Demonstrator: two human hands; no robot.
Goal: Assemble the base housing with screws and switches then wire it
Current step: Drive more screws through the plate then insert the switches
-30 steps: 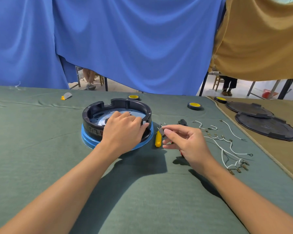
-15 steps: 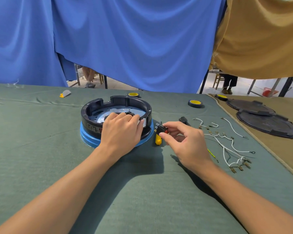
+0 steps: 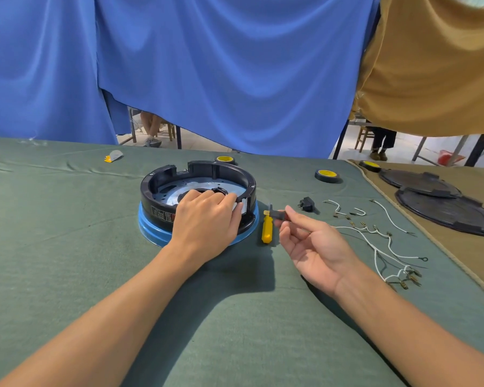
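Note:
A round black base housing point(image 3: 162, 181) with a metal plate inside sits on a blue ring on the green table. My left hand point(image 3: 207, 219) grips its near right rim, fingers curled over the edge. My right hand point(image 3: 310, 244) is palm up just right of the housing and pinches a small black switch point(image 3: 277, 215) between thumb and fingertips. A yellow-handled screwdriver point(image 3: 267, 229) lies between the housing and my right hand. A second black switch point(image 3: 307, 204) lies further right. White wires with terminals point(image 3: 380, 247) are spread out on the right.
Two tape rolls with yellow cores point(image 3: 327, 175) point(image 3: 225, 159) lie behind the housing, a third point(image 3: 369, 165) on the tan cloth. Black round covers point(image 3: 447, 208) are stacked at the right. A small grey and yellow piece point(image 3: 113, 155) lies far left. Blue and tan curtains hang behind.
My right hand has turned palm up and lifted slightly, still pinching the switch beside the housing. My left hand keeps its grip on the rim.

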